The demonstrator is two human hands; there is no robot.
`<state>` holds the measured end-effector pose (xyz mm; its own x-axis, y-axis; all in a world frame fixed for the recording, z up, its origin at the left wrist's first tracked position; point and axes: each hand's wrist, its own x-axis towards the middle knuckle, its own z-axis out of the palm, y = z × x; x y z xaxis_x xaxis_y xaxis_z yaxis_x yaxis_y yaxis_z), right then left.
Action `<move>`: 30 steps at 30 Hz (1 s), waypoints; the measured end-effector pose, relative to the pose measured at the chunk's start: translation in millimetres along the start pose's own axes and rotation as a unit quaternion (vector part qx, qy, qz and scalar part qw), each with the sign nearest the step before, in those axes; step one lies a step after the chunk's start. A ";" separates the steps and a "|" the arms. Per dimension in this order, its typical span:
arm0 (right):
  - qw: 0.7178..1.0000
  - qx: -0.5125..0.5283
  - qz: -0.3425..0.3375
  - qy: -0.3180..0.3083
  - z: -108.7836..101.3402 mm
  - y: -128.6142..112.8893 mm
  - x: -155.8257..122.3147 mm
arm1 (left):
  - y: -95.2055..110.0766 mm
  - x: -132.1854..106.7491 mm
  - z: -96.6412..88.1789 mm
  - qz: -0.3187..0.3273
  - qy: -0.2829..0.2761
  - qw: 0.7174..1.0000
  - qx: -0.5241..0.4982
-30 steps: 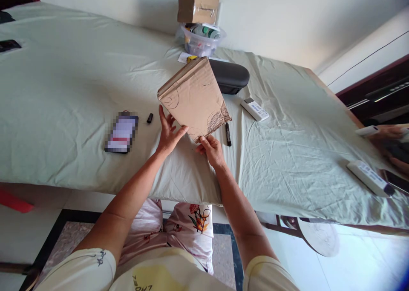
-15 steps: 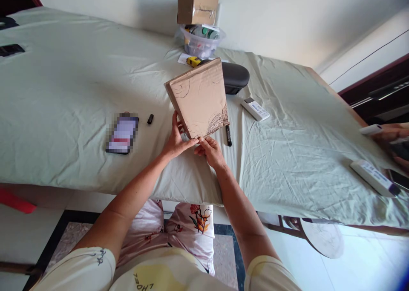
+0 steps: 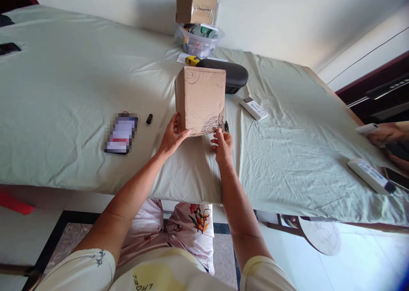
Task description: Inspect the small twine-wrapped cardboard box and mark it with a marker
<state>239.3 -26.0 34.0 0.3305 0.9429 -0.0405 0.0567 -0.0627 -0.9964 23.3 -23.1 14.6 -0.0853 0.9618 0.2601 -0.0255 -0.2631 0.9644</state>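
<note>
A brown cardboard box (image 3: pixel 204 95) with dark scribbled lines on its face is in front of me, slightly turned so its left side shows. My left hand (image 3: pixel 172 137) grips its lower left corner, thumb on the bottom edge and fingers along the side. At the lower right corner, my right hand (image 3: pixel 223 144) pinches the edge with its thumb on the front. A black marker (image 3: pixel 226 126) lies just behind the right hand, partly hidden by it. Behind the box sits a black hard case (image 3: pixel 238 76), with a yellow tape measure (image 3: pixel 192 61) at its left end.
A phone (image 3: pixel 121 133) and a small black cap-like piece (image 3: pixel 149 119) lie to the left. A white device (image 3: pixel 254 108) rests to the right. At the back, a plastic tub (image 3: pixel 200 46) carries another carton (image 3: pixel 196 7). Another person's hand (image 3: pixel 388 135) is at the far right.
The box has turned from a tilted position to nearly straight. My right hand has shifted rightward along the bottom edge to the scribbled corner; my left hand still holds the lower left.
</note>
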 end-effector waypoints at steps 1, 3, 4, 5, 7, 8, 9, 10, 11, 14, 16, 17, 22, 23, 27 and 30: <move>1.000 0.002 -0.026 0.008 -0.3 0.0 0.0 | 1.7 -0.1 -1.3 -0.003 -0.008 1.000 -0.003; 0.996 0.007 -0.089 0.007 -0.1 -0.3 -0.7 | 4.5 -0.3 -3.5 -0.006 -0.021 1.000 -0.005; 0.993 0.007 -0.118 0.000 0.4 -0.4 -1.2 | 5.7 -0.3 -4.4 -0.004 -0.022 1.000 -0.001; 0.990 0.006 -0.141 -0.008 0.9 -0.3 -1.7 | 6.6 0.0 -5.3 0.001 -0.014 1.000 0.007; 0.985 0.000 -0.169 -0.023 2.4 0.2 -2.7 | 8.1 1.0 -7.0 0.017 0.015 0.999 0.032; 0.984 -0.004 -0.179 -0.028 3.2 0.7 -3.0 | 8.6 1.5 -7.7 0.025 0.029 0.998 0.043; 0.982 -0.008 -0.186 -0.032 3.9 1.3 -3.3 | 9.0 1.9 -8.2 0.031 0.042 0.997 0.051; 0.981 -0.010 -0.192 -0.034 4.4 2.0 -3.5 | 9.3 2.2 -8.4 0.036 0.052 0.997 0.054; 0.980 -0.011 -0.197 -0.036 4.8 2.6 -3.5 | 9.5 2.1 -8.4 0.041 0.060 0.996 0.055; 0.976 -0.019 -0.212 -0.041 4.8 3.7 -3.6 | 9.9 0.3 -6.7 0.065 0.067 0.993 0.066; 0.972 -0.031 -0.228 -0.043 4.3 3.8 -4.0 | 10.4 -1.4 -5.4 0.089 0.061 0.990 0.087; 0.970 -0.039 -0.237 -0.042 4.1 3.8 -4.3 | 10.8 -2.0 -5.0 0.101 0.057 0.988 0.100; 0.961 -0.076 -0.264 -0.018 6.3 6.4 -6.9 | 13.6 -2.4 -5.2 0.151 0.037 0.976 0.155; 0.960 -0.083 -0.266 -0.013 7.0 7.4 -7.5 | 13.8 -2.2 -5.2 0.159 0.039 0.973 0.162; 0.952 -0.119 -0.283 -0.002 9.2 11.9 -9.6 | 11.7 -2.7 -1.9 0.184 0.055 0.963 0.192; 0.938 -0.162 -0.305 0.016 10.2 14.6 -11.5 | 9.1 -4.9 2.6 0.197 0.069 0.956 0.205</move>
<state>226.6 -34.4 19.2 0.1712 0.8252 0.5383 0.5263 0.3853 -0.7580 26.0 -30.0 22.3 -0.1400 0.7678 0.6252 0.4261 -0.5233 0.7380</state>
